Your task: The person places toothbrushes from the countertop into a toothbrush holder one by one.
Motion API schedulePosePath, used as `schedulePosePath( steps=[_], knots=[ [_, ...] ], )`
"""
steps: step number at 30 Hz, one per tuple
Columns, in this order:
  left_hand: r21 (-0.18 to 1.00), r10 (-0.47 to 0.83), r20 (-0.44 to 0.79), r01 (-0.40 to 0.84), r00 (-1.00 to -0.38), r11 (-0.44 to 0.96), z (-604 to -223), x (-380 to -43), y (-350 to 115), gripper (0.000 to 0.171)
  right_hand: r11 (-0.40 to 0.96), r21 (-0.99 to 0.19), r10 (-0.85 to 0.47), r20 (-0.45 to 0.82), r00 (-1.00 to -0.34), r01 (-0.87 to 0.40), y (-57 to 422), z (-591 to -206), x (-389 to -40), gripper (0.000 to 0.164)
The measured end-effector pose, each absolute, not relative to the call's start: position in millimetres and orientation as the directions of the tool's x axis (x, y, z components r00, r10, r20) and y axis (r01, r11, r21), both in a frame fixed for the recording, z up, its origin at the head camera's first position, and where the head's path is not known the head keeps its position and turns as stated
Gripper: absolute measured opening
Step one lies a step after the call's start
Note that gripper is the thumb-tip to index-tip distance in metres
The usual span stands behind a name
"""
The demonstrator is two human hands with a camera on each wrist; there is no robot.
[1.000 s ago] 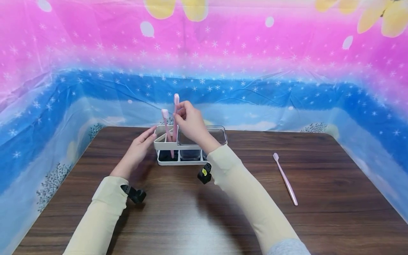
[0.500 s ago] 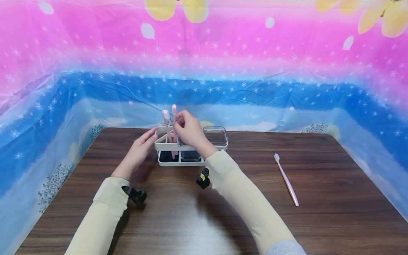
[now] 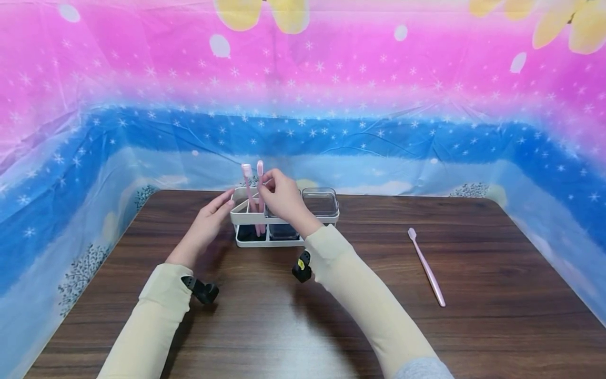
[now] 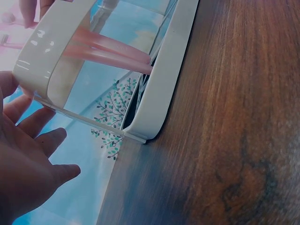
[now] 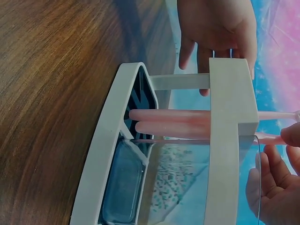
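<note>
A white two-tier toothbrush holder [image 3: 248, 217] stands toward the back of the table. Two pink toothbrushes stand bristles-up in its left section. My right hand [image 3: 285, 196] pinches the right-hand toothbrush [image 3: 260, 168] between thumb and fingers just under its head. The other toothbrush [image 3: 246, 171] leans beside it, free of my hands. In the right wrist view both handles [image 5: 168, 116] reach down to the dark base tray [image 5: 140, 96]. My left hand [image 3: 206, 222], fingers extended, rests its fingertips against the holder's left end.
A third pink toothbrush [image 3: 427, 269] lies on the brown wooden table [image 3: 369, 316] at the right. Clear cups [image 3: 320, 202] fill the holder's right sections. A patterned pink and blue cloth [image 3: 379, 137] hangs behind the table and along its sides.
The right hand has lowered its toothbrush; the head now sits about level with its neighbour's and the handle end shows in the lower tier. The left hand has stayed at the holder's end.
</note>
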State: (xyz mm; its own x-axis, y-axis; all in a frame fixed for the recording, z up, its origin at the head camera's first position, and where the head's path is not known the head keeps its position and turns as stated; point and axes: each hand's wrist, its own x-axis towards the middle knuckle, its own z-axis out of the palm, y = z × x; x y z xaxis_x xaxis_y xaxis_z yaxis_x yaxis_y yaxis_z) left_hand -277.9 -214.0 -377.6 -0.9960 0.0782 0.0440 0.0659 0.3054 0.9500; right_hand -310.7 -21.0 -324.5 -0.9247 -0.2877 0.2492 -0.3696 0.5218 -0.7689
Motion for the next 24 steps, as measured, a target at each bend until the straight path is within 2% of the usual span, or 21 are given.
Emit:
schedulePosePath(
  steps=[24],
  knots=[
    [0.950,0.073,0.054,0.074,-0.996,0.303,-379.0,-278.7,-214.0,0.055,0.541,-0.761,-0.290,0.231,-0.929,-0.358,-19.4,-330.8,-313.0,0.019]
  ],
)
